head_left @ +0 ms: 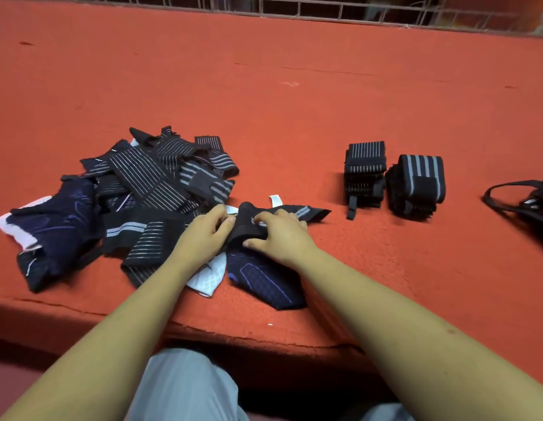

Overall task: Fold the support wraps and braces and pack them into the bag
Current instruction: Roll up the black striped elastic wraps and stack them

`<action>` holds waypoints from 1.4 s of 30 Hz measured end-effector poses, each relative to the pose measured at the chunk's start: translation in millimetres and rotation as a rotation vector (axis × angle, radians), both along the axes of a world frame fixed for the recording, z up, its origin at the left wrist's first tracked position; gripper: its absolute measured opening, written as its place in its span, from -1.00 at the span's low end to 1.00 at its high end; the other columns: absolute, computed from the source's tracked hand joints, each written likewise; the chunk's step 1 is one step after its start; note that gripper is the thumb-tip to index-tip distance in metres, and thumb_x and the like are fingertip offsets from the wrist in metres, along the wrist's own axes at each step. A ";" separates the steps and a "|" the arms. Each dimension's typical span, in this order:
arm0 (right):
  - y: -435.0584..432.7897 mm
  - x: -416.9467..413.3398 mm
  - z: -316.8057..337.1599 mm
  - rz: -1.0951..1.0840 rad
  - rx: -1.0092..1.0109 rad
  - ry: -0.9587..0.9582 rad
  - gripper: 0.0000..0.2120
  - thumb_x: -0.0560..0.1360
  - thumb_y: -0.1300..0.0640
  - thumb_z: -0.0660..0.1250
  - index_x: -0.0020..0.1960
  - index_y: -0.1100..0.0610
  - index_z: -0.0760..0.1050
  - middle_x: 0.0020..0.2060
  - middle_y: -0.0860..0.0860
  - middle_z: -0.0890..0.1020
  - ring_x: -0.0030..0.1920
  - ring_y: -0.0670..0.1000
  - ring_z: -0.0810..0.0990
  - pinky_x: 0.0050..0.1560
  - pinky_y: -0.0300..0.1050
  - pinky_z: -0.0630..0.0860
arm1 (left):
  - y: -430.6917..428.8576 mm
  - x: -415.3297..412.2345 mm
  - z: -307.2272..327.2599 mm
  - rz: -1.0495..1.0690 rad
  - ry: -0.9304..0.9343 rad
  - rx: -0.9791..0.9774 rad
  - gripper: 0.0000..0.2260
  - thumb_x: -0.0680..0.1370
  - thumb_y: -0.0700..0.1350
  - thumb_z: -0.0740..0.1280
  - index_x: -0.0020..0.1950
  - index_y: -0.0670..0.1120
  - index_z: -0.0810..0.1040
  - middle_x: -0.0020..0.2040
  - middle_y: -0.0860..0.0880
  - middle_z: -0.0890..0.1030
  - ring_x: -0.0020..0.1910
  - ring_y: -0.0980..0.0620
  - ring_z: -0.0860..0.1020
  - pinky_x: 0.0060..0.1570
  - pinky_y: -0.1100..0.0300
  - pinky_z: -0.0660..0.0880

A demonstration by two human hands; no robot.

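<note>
Two hands meet on a dark brace lying near the front edge of the red table. The left hand pinches its folded top edge beside a white tag. The right hand curls its fingers over the same fold, thumb pressing the fabric. A loose pile of wraps lies just to the left. To the right, well apart, a thin-striped stack touches a wide-striped stack, with the bag beyond them.

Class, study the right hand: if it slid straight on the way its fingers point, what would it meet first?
The right hand grips the dark brace; going straight on, up and left, it would probably meet the left hand's fingers first, then the pile of unfolded wraps. Depth is unclear.
</note>
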State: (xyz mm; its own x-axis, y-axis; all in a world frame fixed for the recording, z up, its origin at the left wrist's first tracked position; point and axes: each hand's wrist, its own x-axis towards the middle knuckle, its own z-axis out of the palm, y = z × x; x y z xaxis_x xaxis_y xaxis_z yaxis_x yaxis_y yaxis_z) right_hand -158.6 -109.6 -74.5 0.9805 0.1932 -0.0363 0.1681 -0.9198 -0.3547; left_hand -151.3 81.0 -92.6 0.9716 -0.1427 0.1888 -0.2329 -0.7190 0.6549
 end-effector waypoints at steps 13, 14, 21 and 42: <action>-12.3 -1.8 47.2 0.155 -0.121 -0.363 -0.69 0.44 0.03 0.06 -0.20 0.02 0.58 -0.15 -0.05 0.59 0.00 0.08 0.50 0.05 0.06 0.26 | 7.0 15.3 -1.8 0.131 0.071 -0.329 -0.70 0.65 -0.04 0.27 -0.17 -0.22 0.39 -0.35 0.09 0.38 -0.34 0.12 0.33 -0.23 0.08 0.31; -17.0 -6.5 51.6 0.174 -0.156 -0.365 -0.69 0.44 0.03 0.06 -0.21 0.01 0.58 -0.16 -0.06 0.59 -0.01 0.08 0.50 0.06 0.07 0.27 | 6.1 14.7 -1.5 0.133 0.074 -0.340 -0.70 0.65 -0.05 0.27 -0.18 -0.21 0.38 -0.37 0.11 0.38 -0.36 0.14 0.33 -0.24 0.09 0.30; -38.0 -42.3 57.6 0.179 -0.031 -0.378 -0.65 0.41 0.00 0.02 -0.23 -0.05 0.59 -0.27 -0.15 0.53 -0.13 0.04 0.51 0.05 0.10 0.33 | 7.2 16.1 3.6 0.279 0.094 -0.486 -0.72 0.63 -0.04 0.26 -0.25 0.01 0.30 -0.37 0.05 0.33 -0.36 0.05 0.28 -0.23 0.06 0.27; -51.0 -35.6 92.6 -0.045 0.396 -0.191 -0.86 0.48 0.13 0.46 0.03 0.09 0.63 -0.09 0.01 0.66 0.01 0.07 0.63 0.08 -0.05 0.51 | -39.6 -9.9 129.7 -0.310 -0.078 -0.180 -0.74 0.62 -0.07 0.31 -0.22 -0.05 0.34 -0.34 0.01 0.34 -0.37 0.12 0.31 -0.35 0.18 0.29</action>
State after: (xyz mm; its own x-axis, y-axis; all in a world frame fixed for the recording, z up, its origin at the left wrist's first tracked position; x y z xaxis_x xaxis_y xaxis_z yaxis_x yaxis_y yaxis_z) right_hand -194.2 -160.7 18.1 0.9701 0.1126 0.2150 0.2279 -0.7271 -0.6476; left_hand -161.2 41.5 37.0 0.8689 -0.3861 0.3098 -0.4761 -0.4807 0.7364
